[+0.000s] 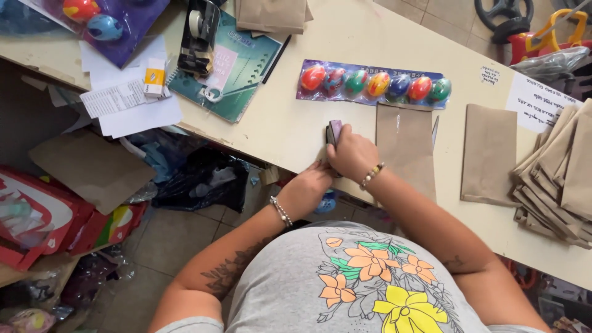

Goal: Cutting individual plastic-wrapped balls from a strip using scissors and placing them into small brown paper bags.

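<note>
Stapling step: right hand (350,153) clasps a small purple-grey stapler (333,132) at the beige table's near edge (277,132), left hand (306,188) curled beneath; next likely requires firm downward pressure.

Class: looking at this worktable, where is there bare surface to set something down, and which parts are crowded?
Bare cream tabletop lies above the purple card of coloured eggs, and between the green spiral notebook and that card, above both hands: left hand, right hand. Crowded: the heap of brown paper bags on the right, and the white papers at the left end.
</note>
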